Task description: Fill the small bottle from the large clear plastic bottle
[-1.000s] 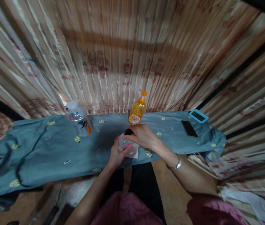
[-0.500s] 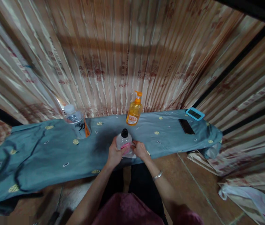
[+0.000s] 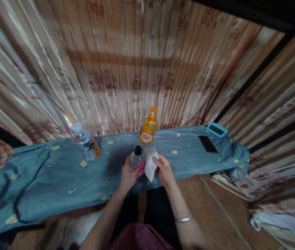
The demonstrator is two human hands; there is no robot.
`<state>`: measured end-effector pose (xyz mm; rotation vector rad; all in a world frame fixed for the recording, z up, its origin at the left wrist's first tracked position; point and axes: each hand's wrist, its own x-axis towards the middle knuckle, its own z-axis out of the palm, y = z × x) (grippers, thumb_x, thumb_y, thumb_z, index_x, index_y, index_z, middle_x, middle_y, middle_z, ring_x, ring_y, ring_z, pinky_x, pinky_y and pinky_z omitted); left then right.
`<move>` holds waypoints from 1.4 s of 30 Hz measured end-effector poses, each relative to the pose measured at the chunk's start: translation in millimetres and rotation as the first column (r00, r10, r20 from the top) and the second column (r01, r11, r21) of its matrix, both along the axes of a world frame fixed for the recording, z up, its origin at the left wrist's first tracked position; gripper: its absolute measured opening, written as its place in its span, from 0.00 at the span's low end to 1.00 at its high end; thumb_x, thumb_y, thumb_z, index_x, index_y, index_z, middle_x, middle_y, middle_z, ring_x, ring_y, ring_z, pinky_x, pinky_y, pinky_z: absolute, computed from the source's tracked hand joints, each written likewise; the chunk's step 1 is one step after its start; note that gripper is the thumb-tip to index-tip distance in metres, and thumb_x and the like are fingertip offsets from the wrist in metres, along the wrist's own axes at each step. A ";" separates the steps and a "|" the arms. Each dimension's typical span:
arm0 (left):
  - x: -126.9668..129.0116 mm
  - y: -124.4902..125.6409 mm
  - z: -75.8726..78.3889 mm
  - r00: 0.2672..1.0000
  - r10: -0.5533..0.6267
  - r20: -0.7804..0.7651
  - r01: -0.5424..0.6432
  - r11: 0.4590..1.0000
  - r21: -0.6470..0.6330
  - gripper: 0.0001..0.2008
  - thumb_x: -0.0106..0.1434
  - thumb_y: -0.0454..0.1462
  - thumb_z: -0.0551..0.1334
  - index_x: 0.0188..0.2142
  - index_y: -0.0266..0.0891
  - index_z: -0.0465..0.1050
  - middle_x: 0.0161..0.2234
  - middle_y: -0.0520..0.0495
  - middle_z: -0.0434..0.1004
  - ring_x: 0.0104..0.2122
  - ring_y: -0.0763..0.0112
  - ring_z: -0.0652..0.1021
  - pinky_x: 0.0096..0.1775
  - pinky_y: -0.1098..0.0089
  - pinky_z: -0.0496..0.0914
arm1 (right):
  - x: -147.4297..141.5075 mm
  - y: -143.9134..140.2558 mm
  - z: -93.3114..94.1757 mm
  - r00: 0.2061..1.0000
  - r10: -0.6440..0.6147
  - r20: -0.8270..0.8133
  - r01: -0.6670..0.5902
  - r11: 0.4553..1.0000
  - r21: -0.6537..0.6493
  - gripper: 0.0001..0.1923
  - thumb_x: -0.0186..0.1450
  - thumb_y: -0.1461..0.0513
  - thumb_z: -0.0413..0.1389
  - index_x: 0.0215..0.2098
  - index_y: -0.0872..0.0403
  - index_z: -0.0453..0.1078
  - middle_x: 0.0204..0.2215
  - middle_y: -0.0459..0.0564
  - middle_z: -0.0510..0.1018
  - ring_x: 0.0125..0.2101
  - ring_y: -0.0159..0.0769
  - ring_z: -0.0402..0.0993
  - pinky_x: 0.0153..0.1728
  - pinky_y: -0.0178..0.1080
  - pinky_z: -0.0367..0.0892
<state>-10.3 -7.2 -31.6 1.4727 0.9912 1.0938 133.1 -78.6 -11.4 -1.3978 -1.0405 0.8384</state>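
Observation:
In my left hand (image 3: 128, 176) is a small clear bottle (image 3: 136, 160) with a black cap and a pink label, held upright above the near edge of the cloth. My right hand (image 3: 165, 170) pinches a white tissue or wipe (image 3: 150, 163) between thumb and fingers, just right of the bottle. The tissue hangs beside the bottle; whether the two touch I cannot tell. Behind them stands an orange pump bottle (image 3: 148, 132) of yellow liquid.
A large clear plastic bottle (image 3: 84, 144) with a white cap stands to the left on the teal patterned cloth (image 3: 58, 173). A black phone (image 3: 208, 143) and a blue-framed digital clock (image 3: 216, 129) lie at the right. A pleated curtain (image 3: 116, 69) hangs behind.
My right hand has drawn the white tissue away from the bottle's side, up and to the right. The left hand keeps hold of the bottle. The view has shifted slightly.

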 end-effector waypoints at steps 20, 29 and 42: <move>-8.9 -44.6 -33.1 0.987 -0.160 0.000 0.159 0.985 0.069 0.52 0.62 0.42 0.67 0.74 0.42 0.33 0.75 0.34 0.41 0.74 0.50 0.49 0.72 0.48 0.46 | -65.8 7.2 -10.5 0.978 -0.199 0.065 0.181 0.960 0.214 0.34 0.74 0.41 0.43 0.71 0.50 0.53 0.71 0.57 0.56 0.71 0.50 0.50 0.70 0.59 0.45; -19.2 -50.4 -42.4 0.968 -0.240 -0.074 0.249 0.956 0.155 0.45 0.66 0.35 0.60 0.74 0.44 0.34 0.76 0.38 0.37 0.74 0.52 0.45 0.72 0.49 0.43 | -58.6 -1.3 -48.1 0.994 -0.099 0.052 0.087 0.977 0.197 0.37 0.73 0.40 0.47 0.71 0.52 0.55 0.70 0.59 0.59 0.72 0.51 0.48 0.70 0.62 0.42; -25.5 -48.3 -45.6 0.979 -0.185 -0.089 0.201 0.951 0.235 0.42 0.65 0.41 0.65 0.72 0.43 0.47 0.72 0.34 0.52 0.71 0.48 0.57 0.69 0.46 0.54 | -66.9 -12.6 -0.3 0.998 -0.063 0.018 0.055 0.961 0.269 0.38 0.74 0.40 0.42 0.74 0.49 0.48 0.75 0.47 0.46 0.74 0.39 0.37 0.72 0.50 0.37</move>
